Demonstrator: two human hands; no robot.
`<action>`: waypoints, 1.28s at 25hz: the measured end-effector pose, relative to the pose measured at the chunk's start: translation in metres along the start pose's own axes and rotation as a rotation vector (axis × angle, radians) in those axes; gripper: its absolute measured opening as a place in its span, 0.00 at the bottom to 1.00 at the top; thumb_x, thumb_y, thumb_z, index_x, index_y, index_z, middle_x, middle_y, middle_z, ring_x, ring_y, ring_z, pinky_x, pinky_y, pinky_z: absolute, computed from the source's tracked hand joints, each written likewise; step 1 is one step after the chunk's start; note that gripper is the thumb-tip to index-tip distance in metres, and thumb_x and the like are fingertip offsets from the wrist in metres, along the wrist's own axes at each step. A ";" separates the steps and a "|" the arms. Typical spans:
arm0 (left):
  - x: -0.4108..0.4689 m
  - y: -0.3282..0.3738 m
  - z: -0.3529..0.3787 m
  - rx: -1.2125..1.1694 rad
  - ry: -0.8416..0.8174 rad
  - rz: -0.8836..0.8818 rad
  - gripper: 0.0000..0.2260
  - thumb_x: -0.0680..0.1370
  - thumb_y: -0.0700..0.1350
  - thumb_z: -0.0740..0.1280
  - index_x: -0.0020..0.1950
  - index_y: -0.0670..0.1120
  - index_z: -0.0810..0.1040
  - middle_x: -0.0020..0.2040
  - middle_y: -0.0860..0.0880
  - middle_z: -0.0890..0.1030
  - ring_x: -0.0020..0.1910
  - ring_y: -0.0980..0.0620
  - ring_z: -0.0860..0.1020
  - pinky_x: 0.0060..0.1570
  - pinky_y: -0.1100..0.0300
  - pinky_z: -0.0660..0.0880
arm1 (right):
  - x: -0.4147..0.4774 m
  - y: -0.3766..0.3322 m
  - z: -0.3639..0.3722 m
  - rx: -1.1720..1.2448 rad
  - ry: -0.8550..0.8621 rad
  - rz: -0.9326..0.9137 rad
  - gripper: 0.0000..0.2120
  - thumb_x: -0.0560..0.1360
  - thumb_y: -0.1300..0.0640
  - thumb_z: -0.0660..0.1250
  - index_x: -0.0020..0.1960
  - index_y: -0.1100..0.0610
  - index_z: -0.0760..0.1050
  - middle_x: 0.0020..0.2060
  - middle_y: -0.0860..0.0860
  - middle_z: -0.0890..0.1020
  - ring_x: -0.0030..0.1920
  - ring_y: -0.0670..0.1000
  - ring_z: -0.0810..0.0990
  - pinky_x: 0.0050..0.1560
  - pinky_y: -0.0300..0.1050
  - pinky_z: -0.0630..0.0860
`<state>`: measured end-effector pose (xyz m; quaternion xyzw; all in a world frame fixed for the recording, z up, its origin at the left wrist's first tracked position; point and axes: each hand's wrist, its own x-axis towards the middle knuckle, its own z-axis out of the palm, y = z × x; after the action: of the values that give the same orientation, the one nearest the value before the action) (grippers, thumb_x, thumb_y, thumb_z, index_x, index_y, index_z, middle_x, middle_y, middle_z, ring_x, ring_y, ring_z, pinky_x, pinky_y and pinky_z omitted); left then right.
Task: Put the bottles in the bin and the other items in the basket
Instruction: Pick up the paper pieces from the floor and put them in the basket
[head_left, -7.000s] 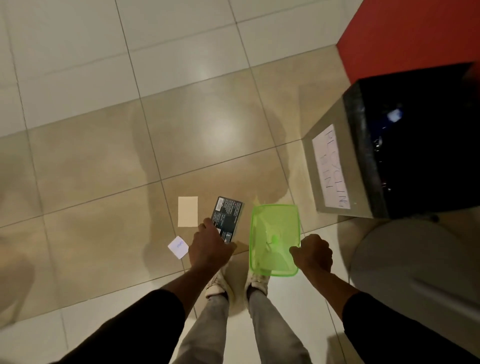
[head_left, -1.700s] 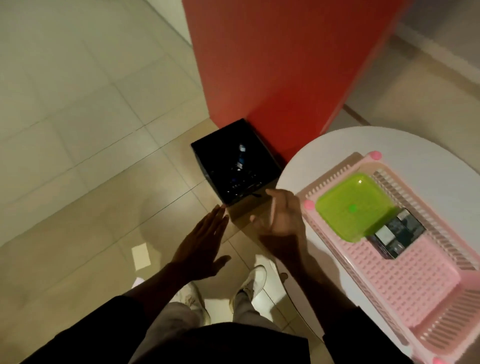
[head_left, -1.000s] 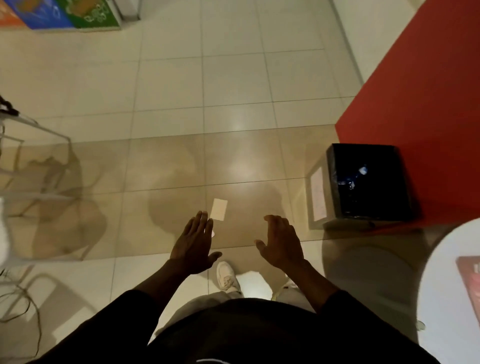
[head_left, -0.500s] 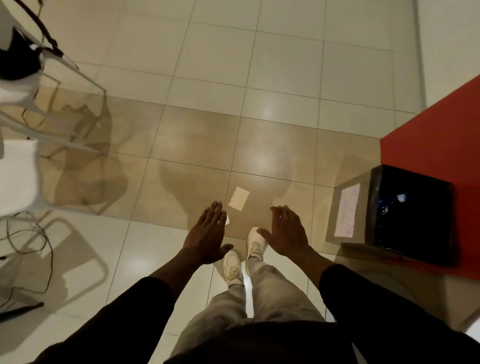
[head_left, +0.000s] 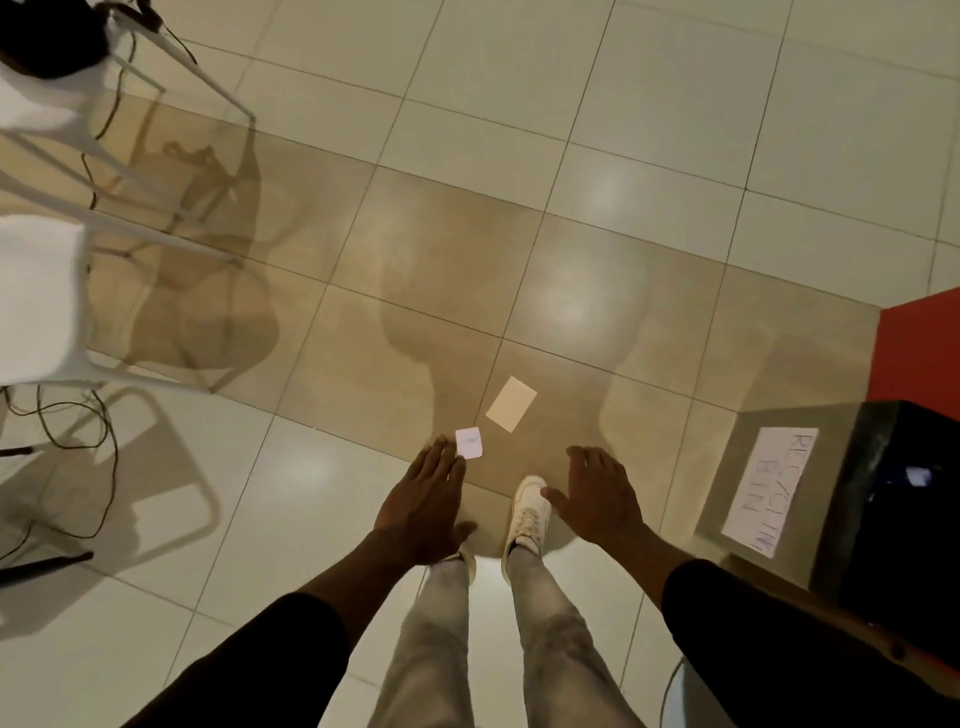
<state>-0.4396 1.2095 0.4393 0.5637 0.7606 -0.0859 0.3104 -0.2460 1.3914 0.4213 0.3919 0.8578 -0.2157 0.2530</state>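
Observation:
Two flat cards lie on the tan floor tile ahead of my feet: a beige card (head_left: 511, 404) and a smaller white card (head_left: 469, 442). My left hand (head_left: 423, 506) hovers palm down with fingers spread, its fingertips just left of the white card. My right hand (head_left: 597, 493) is likewise flat, spread and holding nothing, to the right of my shoe. The bin (head_left: 852, 499), a box lined with a black bag and bearing a handwritten paper label, stands at the right. The basket is out of view.
A white chair (head_left: 47, 301) with thin legs stands at the left, with black cables (head_left: 78, 467) trailing on the floor beside it. A red wall panel (head_left: 919, 348) rises behind the bin. My white shoes (head_left: 527, 512) are below the hands.
The view has swung from the table and pink basket down to the floor. Both hands stay spread and have lowered slightly toward the cards. The white card now shows beside my left fingertips.

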 end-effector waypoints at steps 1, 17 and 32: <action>0.017 -0.007 0.013 0.003 -0.029 0.006 0.42 0.82 0.64 0.61 0.83 0.37 0.51 0.85 0.36 0.47 0.84 0.38 0.43 0.83 0.46 0.43 | 0.019 0.004 0.009 -0.017 -0.010 -0.003 0.33 0.76 0.36 0.68 0.69 0.59 0.70 0.63 0.59 0.79 0.66 0.61 0.76 0.67 0.55 0.72; 0.303 -0.152 0.331 0.033 -0.160 -0.070 0.29 0.77 0.57 0.69 0.70 0.41 0.68 0.66 0.42 0.74 0.65 0.42 0.72 0.65 0.49 0.71 | 0.358 0.020 0.288 -0.141 -0.077 -0.056 0.34 0.75 0.38 0.67 0.71 0.59 0.66 0.64 0.61 0.75 0.64 0.62 0.73 0.63 0.57 0.71; 0.381 -0.164 0.443 0.060 -0.032 -0.215 0.36 0.62 0.47 0.85 0.62 0.44 0.68 0.57 0.43 0.73 0.52 0.44 0.72 0.49 0.52 0.75 | 0.467 0.047 0.377 -0.104 0.147 0.115 0.53 0.57 0.34 0.83 0.70 0.56 0.61 0.61 0.61 0.71 0.60 0.63 0.70 0.56 0.59 0.72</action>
<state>-0.4883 1.2461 -0.1643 0.4866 0.8086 -0.1503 0.2946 -0.3731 1.4683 -0.1622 0.4414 0.8603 -0.1267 0.2213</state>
